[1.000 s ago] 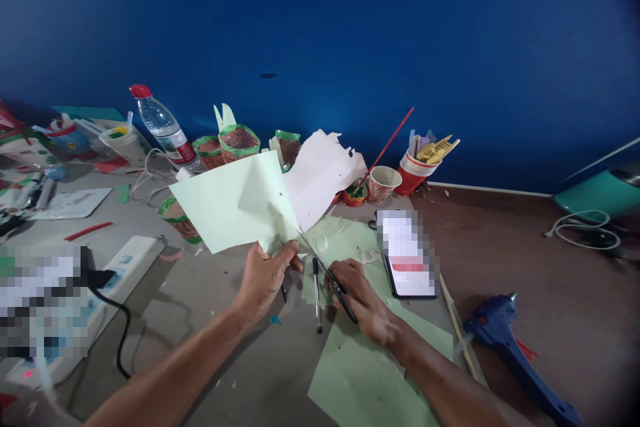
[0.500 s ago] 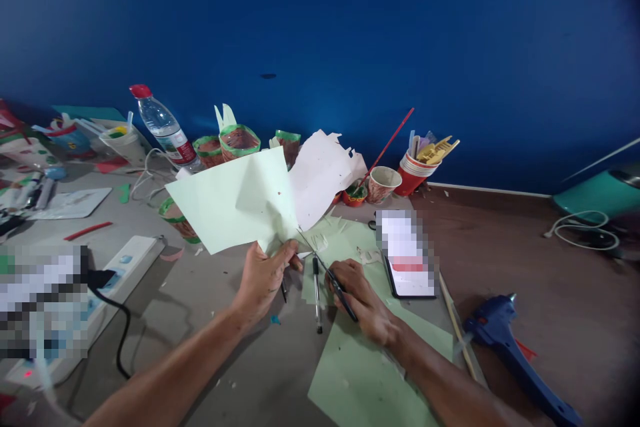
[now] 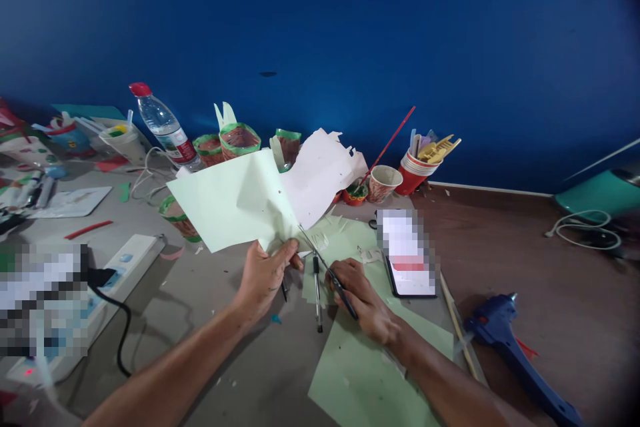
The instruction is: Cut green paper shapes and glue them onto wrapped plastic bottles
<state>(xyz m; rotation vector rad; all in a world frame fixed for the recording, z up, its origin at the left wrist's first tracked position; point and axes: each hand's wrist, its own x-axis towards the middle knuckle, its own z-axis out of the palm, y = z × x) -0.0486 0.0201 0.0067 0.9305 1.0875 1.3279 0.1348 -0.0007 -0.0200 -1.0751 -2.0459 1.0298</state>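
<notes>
My left hand point(image 3: 267, 273) pinches the lower right corner of a pale green sheet of paper point(image 3: 230, 200), which stands raised above the table. In my right hand point(image 3: 357, 293) is a pair of scissors point(image 3: 330, 275), its blades pointing up and left to the sheet's right edge, close to my left fingertips. Whether the blades touch the paper I cannot tell. Below them a pen point(image 3: 317, 293) lies between my hands. More green paper point(image 3: 370, 373) lies under my right forearm. A pinkish-white cut sheet point(image 3: 320, 177) rises behind the held paper.
A phone point(image 3: 405, 253) lies right of my right hand, and a blue glue gun point(image 3: 500, 333) farther right. Left are a power strip point(image 3: 135, 260) and a bottle point(image 3: 165, 127). Paper cups point(image 3: 385, 183), one stack holding yellow forks point(image 3: 440, 149), line the blue wall point(image 3: 320, 27).
The upper right part of the green sheet has shifted slightly left and down, and its right edge leans more. Both hands keep nearly the same place and grip.
</notes>
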